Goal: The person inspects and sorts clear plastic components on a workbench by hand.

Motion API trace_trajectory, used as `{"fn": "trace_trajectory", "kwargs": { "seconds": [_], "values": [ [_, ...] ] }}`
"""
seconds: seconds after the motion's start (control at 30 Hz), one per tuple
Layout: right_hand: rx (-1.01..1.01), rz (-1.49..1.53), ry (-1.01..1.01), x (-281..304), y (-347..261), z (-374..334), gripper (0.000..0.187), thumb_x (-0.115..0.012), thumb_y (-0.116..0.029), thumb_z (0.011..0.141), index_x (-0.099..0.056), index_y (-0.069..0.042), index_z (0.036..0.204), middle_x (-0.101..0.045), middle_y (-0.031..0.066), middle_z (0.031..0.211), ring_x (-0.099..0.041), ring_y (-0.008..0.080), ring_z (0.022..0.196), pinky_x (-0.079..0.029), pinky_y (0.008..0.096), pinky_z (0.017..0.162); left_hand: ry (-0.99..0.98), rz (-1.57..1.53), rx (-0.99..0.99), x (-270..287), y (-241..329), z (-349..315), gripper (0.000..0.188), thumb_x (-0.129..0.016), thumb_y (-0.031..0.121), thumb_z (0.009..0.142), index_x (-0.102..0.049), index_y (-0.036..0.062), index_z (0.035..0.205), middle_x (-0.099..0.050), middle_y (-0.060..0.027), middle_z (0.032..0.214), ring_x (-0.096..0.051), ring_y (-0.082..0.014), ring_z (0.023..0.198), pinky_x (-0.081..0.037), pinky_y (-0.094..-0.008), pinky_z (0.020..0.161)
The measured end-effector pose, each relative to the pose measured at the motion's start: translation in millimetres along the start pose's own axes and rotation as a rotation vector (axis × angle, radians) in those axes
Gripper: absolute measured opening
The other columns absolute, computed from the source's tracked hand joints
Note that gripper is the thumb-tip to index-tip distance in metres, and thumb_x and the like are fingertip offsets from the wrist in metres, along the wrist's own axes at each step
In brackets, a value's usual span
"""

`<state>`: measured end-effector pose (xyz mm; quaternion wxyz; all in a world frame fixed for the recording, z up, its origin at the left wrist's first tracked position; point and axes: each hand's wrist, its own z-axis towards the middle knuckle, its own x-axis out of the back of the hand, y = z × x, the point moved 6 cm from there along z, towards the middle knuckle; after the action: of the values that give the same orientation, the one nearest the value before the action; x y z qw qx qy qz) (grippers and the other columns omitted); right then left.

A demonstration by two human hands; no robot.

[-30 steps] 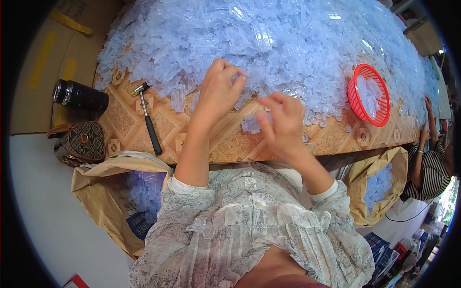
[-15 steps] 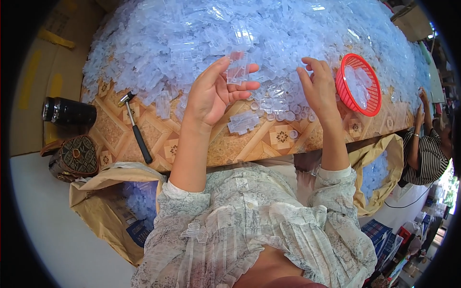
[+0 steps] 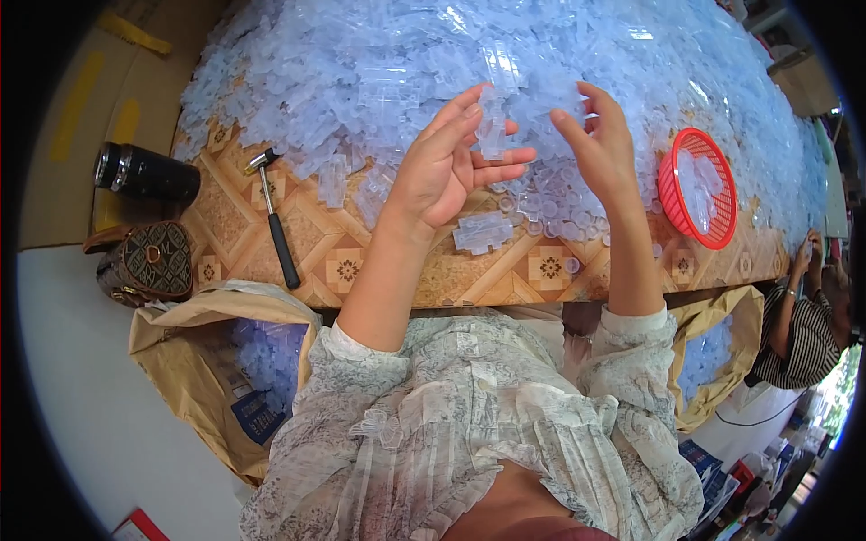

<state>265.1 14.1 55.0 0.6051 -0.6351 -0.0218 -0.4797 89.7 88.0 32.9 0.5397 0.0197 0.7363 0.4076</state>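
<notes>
A clear plastic piece (image 3: 492, 126), flat and notched, is held upright between the thumb and fingers of my left hand (image 3: 444, 167). To its right, my right hand (image 3: 603, 149) hovers with thumb and fingers apart and nothing visible in it. Both hands are above the near side of a large heap of clear plastic pieces (image 3: 379, 45). Below my left hand, another clear piece (image 3: 483, 233) lies on the wood-patterned tabletop (image 3: 433, 275). Several small round clear caps (image 3: 564, 221) are scattered beneath the space between my hands.
A red plastic basket (image 3: 667, 185) holding clear pieces stands at the right. On the left lie a hammer (image 3: 278, 230), a black flask (image 3: 153, 176) and a patterned bag (image 3: 149, 261). Paper sacks (image 3: 171, 361) with plastic pieces flank me. Another person (image 3: 803, 338) works at far right.
The whole view has shifted, so the table and basket appear farther right and lower. My left hand still holds the clear piece, now turned more edge-on, and my hands are closer together.
</notes>
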Motion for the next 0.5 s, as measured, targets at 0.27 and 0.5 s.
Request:
{"fn": "trace_trajectory", "kwargs": {
  "seconds": [0.27,0.5],
  "values": [
    [0.146,0.397,-0.059,-22.0,-55.0,-51.6,0.059,-0.072,-0.023,0.080,-0.048,-0.008,0.132,-0.054,0.0063,0.102,-0.050,0.0113,0.075,-0.044,0.0239,0.060,0.059,0.053,-0.106,5.0,4.3,-1.4,0.052,-0.052,0.025,0.096,-0.031,0.0091,0.141,-0.058,-0.0167,0.113,-0.064,-0.0299,0.098,-0.056,-0.0408,0.080],
    [0.098,0.571,-0.034,-24.3,-53.9,-48.1,0.058,-0.071,-0.021,0.081,-0.047,-0.008,0.133,-0.053,0.0104,0.106,-0.054,0.0153,0.081,-0.048,0.0270,0.067,0.010,0.024,-0.126,4.3,7.8,-4.5,0.050,-0.056,0.024,0.094,-0.036,0.0114,0.138,-0.059,-0.0145,0.114,-0.065,-0.0237,0.094,-0.057,-0.0394,0.080]
  ]
}}
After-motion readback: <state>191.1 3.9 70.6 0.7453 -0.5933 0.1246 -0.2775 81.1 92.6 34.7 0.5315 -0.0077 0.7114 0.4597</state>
